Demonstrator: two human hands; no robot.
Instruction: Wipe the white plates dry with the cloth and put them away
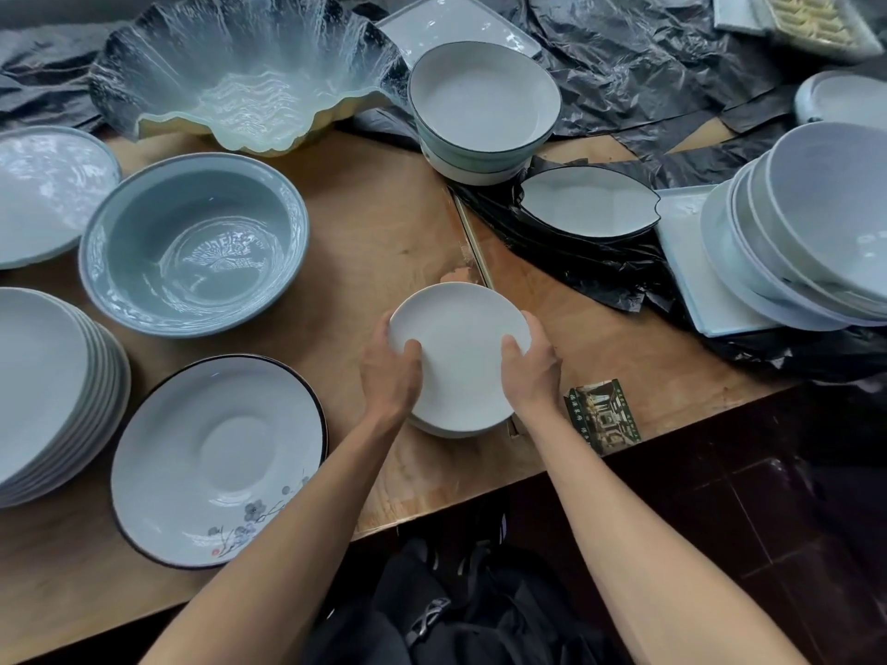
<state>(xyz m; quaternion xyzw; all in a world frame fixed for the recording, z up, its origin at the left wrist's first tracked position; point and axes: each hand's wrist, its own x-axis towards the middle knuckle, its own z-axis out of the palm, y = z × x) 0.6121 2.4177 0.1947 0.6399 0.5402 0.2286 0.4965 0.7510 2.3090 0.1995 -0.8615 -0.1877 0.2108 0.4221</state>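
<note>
A plain round white plate (pixel 461 350), matte and unmarked, sits between both grips, left hand (pixel 391 371) and right hand (pixel 530 364) grasping its opposite rims above the table (pixel 374 232).

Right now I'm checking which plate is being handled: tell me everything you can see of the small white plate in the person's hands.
The small white plate is round, plain and matte, apparently ceramic, with a shallow raised rim and no pattern. It sits face up, roughly level, on top of a short stack of similar plates near the wooden table's front edge. The left hand grips its left rim and the right hand its right rim, thumbs on the upper face. No cloth is visible on it.
</note>
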